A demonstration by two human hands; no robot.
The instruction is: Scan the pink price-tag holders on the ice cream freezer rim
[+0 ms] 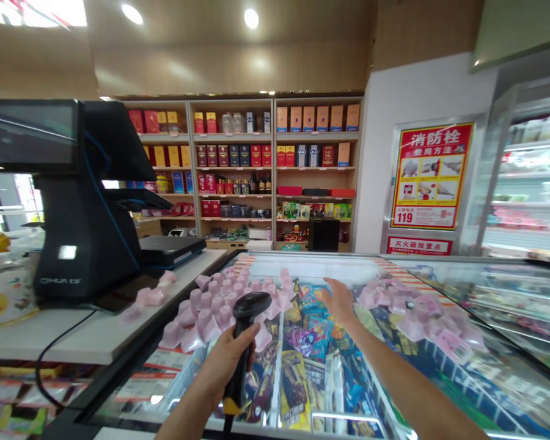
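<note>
While the left hand (233, 359) clamps its grip around the handle of a black handheld scanner (241, 360) above the glass top of a freezer (311, 266), the right hand (340, 304) stretches over the freezer's middle, its grip apart and holding nothing visible. The scanner sits squarely inside the left grip, its head above the thumb. Pink cup-shaped pieces (217, 304) crowd the freezer's left side, near the scanner; a second cluster (415, 305) lies on its right, and a few stray pieces (153, 296) rest on the bench (91, 345) left of the freezer. The scanner is in hand; how many pieces are handled or remain cannot be told.
</note>
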